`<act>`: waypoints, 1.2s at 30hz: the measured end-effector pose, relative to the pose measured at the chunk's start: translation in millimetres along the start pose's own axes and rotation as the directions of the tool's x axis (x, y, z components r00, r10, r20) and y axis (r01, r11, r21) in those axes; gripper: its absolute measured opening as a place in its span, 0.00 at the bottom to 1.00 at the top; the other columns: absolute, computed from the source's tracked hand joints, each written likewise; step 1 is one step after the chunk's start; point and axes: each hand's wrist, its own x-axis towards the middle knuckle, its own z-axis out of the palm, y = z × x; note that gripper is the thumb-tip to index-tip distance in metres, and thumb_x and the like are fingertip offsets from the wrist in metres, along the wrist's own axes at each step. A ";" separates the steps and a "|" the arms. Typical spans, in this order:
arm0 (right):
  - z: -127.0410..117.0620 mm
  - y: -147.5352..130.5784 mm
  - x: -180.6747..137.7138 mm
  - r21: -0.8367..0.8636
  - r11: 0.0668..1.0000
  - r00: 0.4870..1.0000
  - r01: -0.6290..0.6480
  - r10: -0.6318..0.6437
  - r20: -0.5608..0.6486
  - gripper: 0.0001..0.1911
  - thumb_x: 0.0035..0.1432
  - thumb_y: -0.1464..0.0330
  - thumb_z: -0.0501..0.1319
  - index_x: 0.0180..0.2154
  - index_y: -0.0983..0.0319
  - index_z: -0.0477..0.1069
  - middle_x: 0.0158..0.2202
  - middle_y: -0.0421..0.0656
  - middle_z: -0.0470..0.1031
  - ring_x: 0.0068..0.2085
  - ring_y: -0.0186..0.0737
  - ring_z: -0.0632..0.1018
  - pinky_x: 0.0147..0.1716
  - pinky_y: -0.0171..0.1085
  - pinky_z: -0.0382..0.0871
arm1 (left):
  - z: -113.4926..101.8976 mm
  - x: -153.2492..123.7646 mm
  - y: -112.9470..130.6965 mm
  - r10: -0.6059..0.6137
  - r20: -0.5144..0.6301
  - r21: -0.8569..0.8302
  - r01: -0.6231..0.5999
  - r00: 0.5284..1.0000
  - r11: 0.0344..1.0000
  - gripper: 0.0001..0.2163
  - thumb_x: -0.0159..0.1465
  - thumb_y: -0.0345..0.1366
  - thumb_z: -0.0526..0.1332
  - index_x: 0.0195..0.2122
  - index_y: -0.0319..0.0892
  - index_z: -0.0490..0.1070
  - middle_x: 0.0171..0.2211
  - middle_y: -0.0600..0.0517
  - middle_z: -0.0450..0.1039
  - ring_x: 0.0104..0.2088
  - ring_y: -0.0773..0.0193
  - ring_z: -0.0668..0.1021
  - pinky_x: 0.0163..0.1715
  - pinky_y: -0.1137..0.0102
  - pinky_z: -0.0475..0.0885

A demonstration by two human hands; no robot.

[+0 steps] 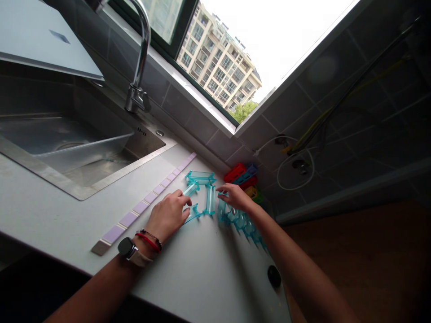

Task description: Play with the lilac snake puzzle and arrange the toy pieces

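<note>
Several translucent teal plastic pieces with flared ends lie on the pale counter between my hands. My left hand [171,214], with a watch and a red bracelet on its wrist, rests low with curved fingers and a gap between thumb and forefinger. It partly covers one teal piece [191,189] and is beside another teal piece [194,212]. My right hand [235,197] pinches the upper end of a standing teal piece [222,210]. An upright teal piece [210,200] stands between the hands, with a further teal piece [201,177] behind it.
A row of teal pieces [248,226] runs under my right forearm. Red, blue and yellow plastic pieces [239,174] are stacked by the wall. A lilac-and-white strip [140,207] lies left, beside the steel sink [88,192] and faucet [135,96]. A black round object [274,276] sits near the counter's right edge.
</note>
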 end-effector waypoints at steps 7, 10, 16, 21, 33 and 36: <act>-1.4 -1.6 24.0 -0.077 0.994 0.987 0.076 -0.064 0.147 0.29 0.51 0.64 0.78 0.55 0.52 0.79 0.48 0.46 0.78 0.46 0.45 0.81 0.47 0.39 0.72 | 0.2 0.7 -2.0 0.006 0.015 -0.013 -0.005 1.000 1.000 0.08 0.66 0.38 0.61 0.43 0.49 0.78 0.43 0.50 0.76 0.38 0.58 0.79 0.33 0.68 0.69; 3.0 -4.8 27.8 -0.094 0.992 0.982 0.085 -0.068 0.174 0.29 0.53 0.58 0.76 0.57 0.52 0.78 0.49 0.46 0.78 0.46 0.46 0.81 0.47 0.39 0.72 | 0.7 1.5 -2.9 -0.011 0.009 -0.021 0.011 1.000 1.000 0.08 0.65 0.39 0.62 0.43 0.49 0.78 0.43 0.50 0.76 0.37 0.57 0.80 0.32 0.67 0.68; 17.0 -15.5 29.5 -0.091 0.992 0.981 0.082 -0.064 0.181 0.29 0.58 0.57 0.73 0.59 0.53 0.76 0.46 0.46 0.77 0.39 0.42 0.80 0.41 0.37 0.71 | -1.1 1.5 -2.8 -0.038 0.015 -0.021 0.038 0.999 0.999 0.08 0.65 0.39 0.63 0.44 0.49 0.78 0.43 0.50 0.76 0.36 0.58 0.80 0.29 0.68 0.66; 24.9 -19.1 32.9 -0.072 0.996 0.988 0.059 -0.048 0.147 0.28 0.59 0.56 0.72 0.59 0.56 0.75 0.43 0.46 0.77 0.36 0.40 0.79 0.41 0.38 0.71 | -2.6 -0.2 -3.0 -0.035 0.026 -0.005 0.035 0.999 0.999 0.09 0.65 0.40 0.62 0.44 0.49 0.78 0.43 0.49 0.77 0.36 0.57 0.80 0.29 0.68 0.66; 30.9 -30.2 23.7 -0.009 0.999 0.997 0.034 -0.033 0.068 0.21 0.63 0.59 0.69 0.55 0.58 0.77 0.43 0.45 0.75 0.37 0.38 0.79 0.40 0.36 0.72 | -14.0 -0.2 -2.1 -0.062 0.198 0.077 0.048 0.978 0.996 0.15 0.69 0.49 0.58 0.44 0.48 0.80 0.43 0.46 0.82 0.43 0.49 0.83 0.36 0.65 0.70; 31.0 -33.3 17.6 -0.010 0.999 0.998 0.041 -0.041 0.037 0.18 0.63 0.60 0.70 0.53 0.57 0.77 0.43 0.44 0.74 0.37 0.37 0.78 0.39 0.35 0.71 | -19.7 -2.6 -5.1 -0.047 0.274 0.107 0.018 0.961 0.994 0.12 0.66 0.44 0.64 0.49 0.49 0.78 0.42 0.46 0.83 0.42 0.49 0.83 0.38 0.64 0.71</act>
